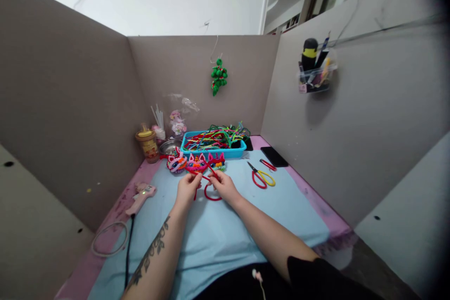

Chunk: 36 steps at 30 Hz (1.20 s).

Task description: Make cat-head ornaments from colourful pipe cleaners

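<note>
A red cord (213,199) runs between my two hands over the middle of the table, one part hanging in a loop below my right hand. My left hand (190,187) pinches it between thumb and fingers, with an end dangling beneath. My right hand (225,186) is closed on another part of the cord, a length of which sticks up past the fingertips. Just beyond my hands sit colourful knitted-looking figures: a pink one with ears (196,164), another at the left (176,162) and one at the right (216,161).
A blue tray (229,153) of coloured cords stands at the back. Scissors (260,177), a small red tool (268,165) and a black phone (274,156) lie right. A pink glue gun (141,198), its cable and a cup (147,145) are left. Partition walls surround the table.
</note>
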### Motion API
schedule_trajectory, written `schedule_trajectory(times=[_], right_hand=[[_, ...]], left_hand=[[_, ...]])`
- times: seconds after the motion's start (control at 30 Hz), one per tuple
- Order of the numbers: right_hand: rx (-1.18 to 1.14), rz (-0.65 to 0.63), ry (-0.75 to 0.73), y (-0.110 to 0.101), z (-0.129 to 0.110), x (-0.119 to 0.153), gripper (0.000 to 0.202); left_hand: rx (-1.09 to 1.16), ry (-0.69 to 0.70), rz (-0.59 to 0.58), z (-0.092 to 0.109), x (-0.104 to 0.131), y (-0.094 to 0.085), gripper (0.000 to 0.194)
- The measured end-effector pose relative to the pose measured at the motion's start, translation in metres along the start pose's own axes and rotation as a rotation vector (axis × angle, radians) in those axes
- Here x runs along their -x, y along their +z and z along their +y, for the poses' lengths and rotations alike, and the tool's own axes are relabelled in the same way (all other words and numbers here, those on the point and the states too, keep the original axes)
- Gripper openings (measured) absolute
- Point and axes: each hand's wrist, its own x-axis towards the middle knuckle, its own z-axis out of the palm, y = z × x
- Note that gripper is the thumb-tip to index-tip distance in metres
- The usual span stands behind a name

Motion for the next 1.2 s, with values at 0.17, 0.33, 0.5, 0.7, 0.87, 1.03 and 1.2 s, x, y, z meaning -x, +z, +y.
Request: schedule_trajectory(times=[0.17, 0.33, 0.5, 0.7, 0.87, 1.03, 1.2], right_hand=[[-0.028, 0.037, 0.008, -0.002, -0.001, -0.002, 0.017], [0.015, 0.040, -0.001, -0.002, -0.008, -0.001, 0.014], [0.023, 0.006, -0.004, -0.001, -0.007, 0.000, 0.017], [-0.171, 0.255, 0.053, -0.012, -0.004, -0.009, 0.030], [-0.373, 0.286, 0.093, -0.018, -0.001, -0.014, 0.032], [-0.363, 0.216, 0.072, -0.012, -0.002, -0.011, 0.030], [-0.308, 0.236, 0.053, -0.013, -0.007, -0.009, 0.024]], left_hand=[[0.084, -0.063, 0.000, -0.005, -0.003, -0.002, 0.040], [0.017, -0.040, -0.067, -0.004, 0.000, 0.000, 0.040], [0.023, -0.067, -0.083, 0.002, 0.003, 0.001, 0.040], [0.130, -0.163, -0.011, 0.009, 0.003, -0.001, 0.040], [0.084, -0.184, -0.087, 0.008, 0.006, 0.002, 0.038], [-0.026, -0.137, -0.242, 0.009, 0.013, 0.008, 0.034], [-0.059, -0.167, -0.313, 0.011, 0.016, 0.011, 0.032]])
